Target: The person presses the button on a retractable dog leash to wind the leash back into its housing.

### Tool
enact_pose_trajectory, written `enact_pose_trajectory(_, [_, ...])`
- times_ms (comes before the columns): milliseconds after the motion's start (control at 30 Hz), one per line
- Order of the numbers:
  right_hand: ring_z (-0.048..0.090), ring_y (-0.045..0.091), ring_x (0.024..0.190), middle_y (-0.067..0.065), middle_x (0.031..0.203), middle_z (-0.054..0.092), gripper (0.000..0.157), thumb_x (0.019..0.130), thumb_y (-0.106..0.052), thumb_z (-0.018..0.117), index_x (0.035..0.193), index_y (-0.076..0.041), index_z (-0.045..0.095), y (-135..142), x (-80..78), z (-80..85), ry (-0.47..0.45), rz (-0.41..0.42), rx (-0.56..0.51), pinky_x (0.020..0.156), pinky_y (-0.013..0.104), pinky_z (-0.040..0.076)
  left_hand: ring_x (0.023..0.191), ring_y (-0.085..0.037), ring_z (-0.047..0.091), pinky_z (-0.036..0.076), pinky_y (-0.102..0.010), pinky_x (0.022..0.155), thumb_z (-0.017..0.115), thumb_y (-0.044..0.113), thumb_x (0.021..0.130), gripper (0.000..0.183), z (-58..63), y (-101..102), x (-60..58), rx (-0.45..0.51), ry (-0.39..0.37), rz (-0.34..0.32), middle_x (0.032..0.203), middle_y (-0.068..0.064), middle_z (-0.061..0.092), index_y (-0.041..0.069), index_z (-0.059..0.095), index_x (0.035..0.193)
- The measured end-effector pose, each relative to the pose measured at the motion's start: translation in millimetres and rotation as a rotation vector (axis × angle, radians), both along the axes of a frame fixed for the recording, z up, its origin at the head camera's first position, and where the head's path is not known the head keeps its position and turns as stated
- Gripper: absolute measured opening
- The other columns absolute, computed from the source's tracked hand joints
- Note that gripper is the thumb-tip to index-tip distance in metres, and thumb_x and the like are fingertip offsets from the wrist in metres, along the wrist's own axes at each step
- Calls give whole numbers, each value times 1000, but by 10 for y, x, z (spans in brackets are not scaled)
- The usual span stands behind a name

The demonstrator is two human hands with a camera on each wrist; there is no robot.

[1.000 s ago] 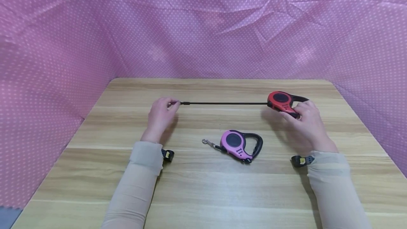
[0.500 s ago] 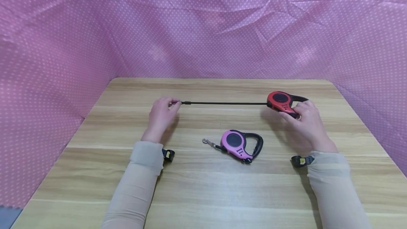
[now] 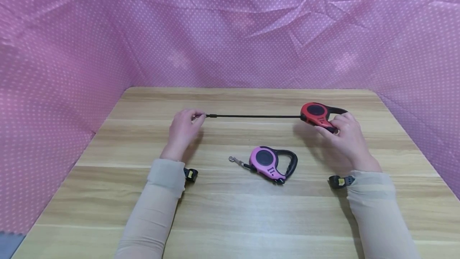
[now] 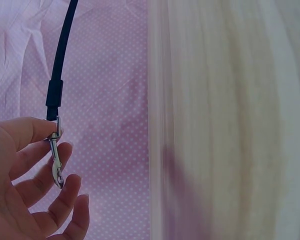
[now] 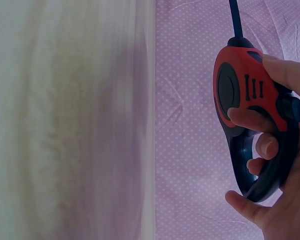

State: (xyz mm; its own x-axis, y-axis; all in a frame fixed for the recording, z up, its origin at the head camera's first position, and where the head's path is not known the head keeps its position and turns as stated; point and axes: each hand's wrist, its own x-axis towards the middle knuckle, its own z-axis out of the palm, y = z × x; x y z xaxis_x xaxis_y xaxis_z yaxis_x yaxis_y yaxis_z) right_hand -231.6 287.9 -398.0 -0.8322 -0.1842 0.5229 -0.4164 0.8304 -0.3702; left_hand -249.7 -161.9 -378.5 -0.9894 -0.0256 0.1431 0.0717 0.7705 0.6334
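Observation:
A red retractable dog leash (image 3: 316, 110) is held above the table by my right hand (image 3: 345, 133). In the right wrist view, fingers curl through its black handle (image 5: 285, 160) while the thumb lies along the red case. From the case a black strap (image 3: 256, 116) runs straight and level to my left hand (image 3: 182, 131). There the thumb and forefinger pinch the silver snap hook (image 4: 55, 160) at its top, the other fingers curling loosely behind it. A pink retractable dog leash (image 3: 266, 163) lies on the table between the forearms, its small hook (image 3: 235, 160) pointing left.
The wood-grain table (image 3: 230, 223) spans the space below both hands. Pink dotted cloth (image 3: 230, 43) hangs behind it and along both sides. A black wrist camera (image 3: 191, 175) is strapped by the left cuff, and another black camera (image 3: 338, 182) by the right.
My left hand has shifted slightly right and the red leash case slightly left, so the strap between them is a little shorter. The pink leash stays in place.

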Motion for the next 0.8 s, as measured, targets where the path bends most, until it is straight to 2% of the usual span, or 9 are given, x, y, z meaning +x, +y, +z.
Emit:
enact_pose_trajectory(233, [43,25,86,12,69,56,37,84,-27,76,63,-4,56,-17,5,15,-7,8,6,78,39,31,126,-33,52,39,-57,108,54,40,100,36,13,11,8,2,-1,-2,134,-10,61,16,66,124])
enact_pose_trajectory(567, [45,27,88,14,71,57,33,82,-23,77,65,-3,57,-40,14,24,-5,19,1,81,42,33,125,-33,52,40,-57,107,55,40,100,35,6,15,-3,-6,6,-3,133,-9,62,16,67,122])
enact_pose_trajectory(800, [43,26,87,13,71,57,35,83,-27,77,66,-3,59,-47,6,10,-17,20,8,79,40,31,127,-33,51,38,-59,108,55,41,99,35,9,25,9,7,2,-8,133,-9,62,17,67,122])
